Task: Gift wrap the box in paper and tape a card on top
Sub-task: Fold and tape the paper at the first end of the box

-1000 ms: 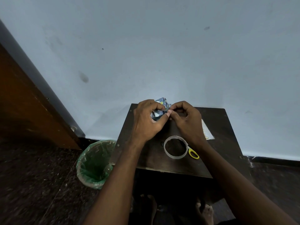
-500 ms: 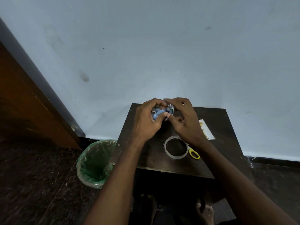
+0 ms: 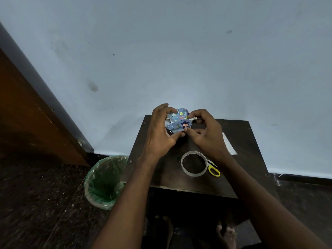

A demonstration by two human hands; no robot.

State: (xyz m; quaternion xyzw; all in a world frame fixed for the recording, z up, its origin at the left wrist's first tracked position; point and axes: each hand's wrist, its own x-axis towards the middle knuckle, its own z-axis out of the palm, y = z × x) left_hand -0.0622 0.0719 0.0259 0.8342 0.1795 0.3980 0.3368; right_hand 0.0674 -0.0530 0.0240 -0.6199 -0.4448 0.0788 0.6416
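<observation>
Head view — tape roll (image 3: pixel 194 166), scissors (image 3: pixel 213 170) nearby

Dark wooden table (image 3: pixel 251 141) against the wall. On its top: 1 clear tape roll (image 3: pixel 194 166), yellow-handled scissors (image 3: pixel 213 170) just beside the roll, and 1 white card (image 3: pixel 229 145) near the right edge.

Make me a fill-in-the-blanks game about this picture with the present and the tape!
1. Both hands, the left hand and the right hand, hold the ____-patterned wrapped box.
2. The tape roll lies on the dark ____.
3. The scissors beside the tape have ____ handles.
4. The bin on the floor has a ____ liner.

Missing words: blue; table; yellow; green
</observation>
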